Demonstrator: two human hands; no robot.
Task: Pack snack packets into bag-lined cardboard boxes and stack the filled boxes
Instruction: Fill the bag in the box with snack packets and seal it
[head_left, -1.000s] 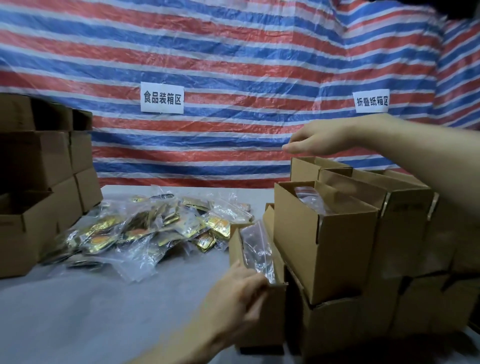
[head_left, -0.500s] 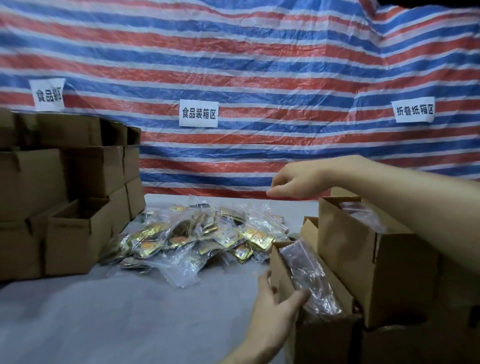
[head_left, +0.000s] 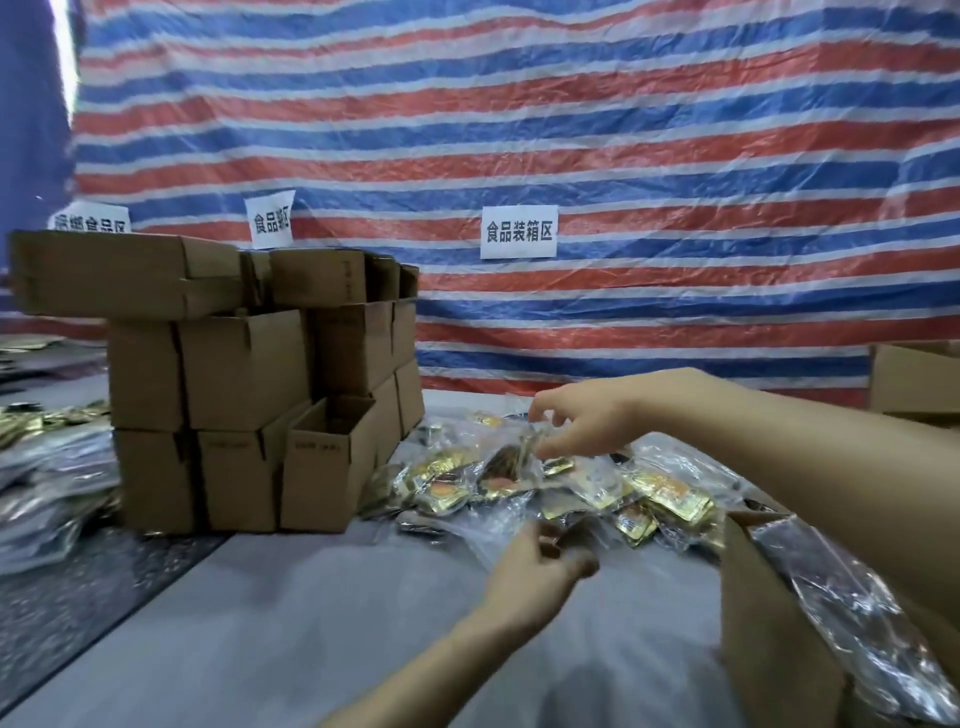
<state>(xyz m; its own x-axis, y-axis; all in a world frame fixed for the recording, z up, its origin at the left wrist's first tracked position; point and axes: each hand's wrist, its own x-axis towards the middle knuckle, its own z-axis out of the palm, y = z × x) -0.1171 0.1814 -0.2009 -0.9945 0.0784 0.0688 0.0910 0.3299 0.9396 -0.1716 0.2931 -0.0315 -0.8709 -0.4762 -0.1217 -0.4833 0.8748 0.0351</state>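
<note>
A pile of gold snack packets (head_left: 597, 488) in clear plastic lies on the grey table (head_left: 311, 623). My right hand (head_left: 576, 421) reaches over the pile and pinches the clear top edge of a snack packet (head_left: 511, 465), which tilts up. My left hand (head_left: 535, 566) is at the pile's near edge with curled fingers; it is blurred, so a grip cannot be made out. An open cardboard box (head_left: 753, 597) with a plastic bag liner (head_left: 857, 623) stands at the lower right, under my right forearm.
A stack of brown cardboard boxes (head_left: 249, 374) stands on the left, one open box (head_left: 327, 467) at its front. More packets (head_left: 47, 467) lie at the far left. Another box (head_left: 914, 379) is at the right edge. A striped tarp hangs behind.
My view has swung left. Both hands have left the lined box and moved to the packet pile, where the right hand has taken hold of a packet.
</note>
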